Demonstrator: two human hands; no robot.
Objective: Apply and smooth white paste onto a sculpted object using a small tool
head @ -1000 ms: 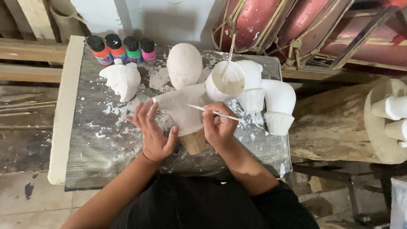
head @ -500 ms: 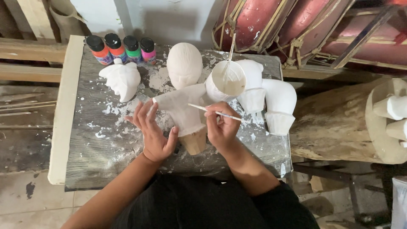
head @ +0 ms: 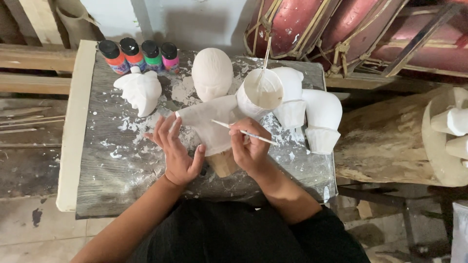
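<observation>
Little was changed since the earlier frames: the brush tip had been shifted slightly across the white figure (head: 209, 127), so painting was judged ongoing. The left hand (head: 176, 152) was laid half-open against the figure's left side, near the worktop's (head: 122, 175) front edge; the thin brush (head: 243, 133) was pinched by the closed right hand (head: 249, 148)

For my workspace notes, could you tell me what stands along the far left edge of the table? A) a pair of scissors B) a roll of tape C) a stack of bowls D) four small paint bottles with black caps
D: four black-capped paint bottles in orange, red, green and pink stand in a row at the far left edge of the table.
</observation>
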